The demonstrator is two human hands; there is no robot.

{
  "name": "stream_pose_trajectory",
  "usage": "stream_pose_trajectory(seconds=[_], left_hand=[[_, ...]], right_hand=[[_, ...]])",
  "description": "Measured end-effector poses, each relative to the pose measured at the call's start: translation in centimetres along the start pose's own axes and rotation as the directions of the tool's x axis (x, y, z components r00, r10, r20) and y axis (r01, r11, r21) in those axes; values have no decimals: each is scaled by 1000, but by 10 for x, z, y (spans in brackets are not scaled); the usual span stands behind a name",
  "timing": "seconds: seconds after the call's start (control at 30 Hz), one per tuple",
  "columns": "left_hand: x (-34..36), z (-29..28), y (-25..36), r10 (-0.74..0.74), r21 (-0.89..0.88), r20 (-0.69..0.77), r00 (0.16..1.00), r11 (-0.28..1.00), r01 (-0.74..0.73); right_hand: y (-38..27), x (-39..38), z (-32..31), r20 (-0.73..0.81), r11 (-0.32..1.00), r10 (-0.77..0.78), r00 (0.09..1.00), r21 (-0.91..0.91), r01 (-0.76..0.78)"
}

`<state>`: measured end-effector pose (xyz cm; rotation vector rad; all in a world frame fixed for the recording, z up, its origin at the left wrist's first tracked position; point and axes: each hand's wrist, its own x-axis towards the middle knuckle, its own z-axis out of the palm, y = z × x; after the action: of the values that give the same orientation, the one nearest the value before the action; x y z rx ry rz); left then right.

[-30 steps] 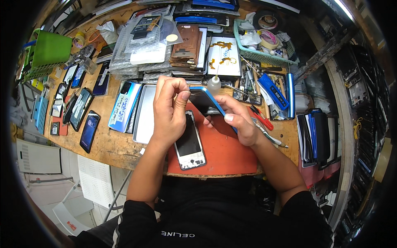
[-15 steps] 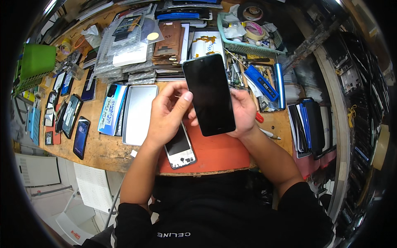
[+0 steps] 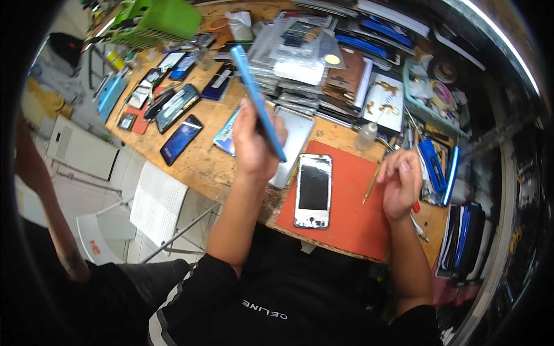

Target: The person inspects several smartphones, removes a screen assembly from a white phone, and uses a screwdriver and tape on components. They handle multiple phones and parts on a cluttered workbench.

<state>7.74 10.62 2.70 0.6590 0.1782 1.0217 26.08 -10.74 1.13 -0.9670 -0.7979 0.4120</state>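
My left hand [image 3: 254,141] grips a smartphone [image 3: 258,104], raised and turned nearly edge-on so that its blue side shows; its screen is hidden. My right hand [image 3: 399,181] is over the right of an orange work mat [image 3: 352,202], fingers loosely curled and apart, with nothing visible in them. Close by its fingertips is a thin brass-coloured pointed tool [image 3: 370,187]. An opened phone [image 3: 314,190] with a dark panel and a white lower part lies on the mat between my hands. Behind the raised phone is a shallow silver tray [image 3: 297,132], partly covered.
At left lie a dark phone [image 3: 182,140] and several other phones. A green basket [image 3: 164,23] stands at the far left. Bubble-wrapped stacks [image 3: 300,69], a dropper bottle [image 3: 366,137] and a teal basket [image 3: 430,98] are farther back. Another person's arm [image 3: 49,196] shows at left.
My right hand has let go of the smartphone and moved apart to the right. My left hand has carried it leftward and turned it edge-on. The view has swung left, bringing another person's arm in.
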Motion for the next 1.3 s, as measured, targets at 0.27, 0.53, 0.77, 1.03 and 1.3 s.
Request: stream_pose_trajectory(seconds=[0.27,0.53,0.77,1.03,1.3], left_hand=[[-39,-127,176,72,-129,-137,988,988,-90],[-33,-131,175,268,971,-236,934,21,239],[-41,-111,148,188,841,-82,979,-514,169],[-38,-142,128,259,829,107,960,-556,58],[-37,-167,199,299,787,96,949,-607,111]], right_hand=[[-4,-12,4,188,952,132,973,-299,-71],[4,-15,14,232,994,58,971,-106,-34],[9,-10,12,375,815,88,923,-560,150],[9,-12,8,387,814,180,904,-574,84],[3,-15,10,250,945,145,957,-320,-59]])
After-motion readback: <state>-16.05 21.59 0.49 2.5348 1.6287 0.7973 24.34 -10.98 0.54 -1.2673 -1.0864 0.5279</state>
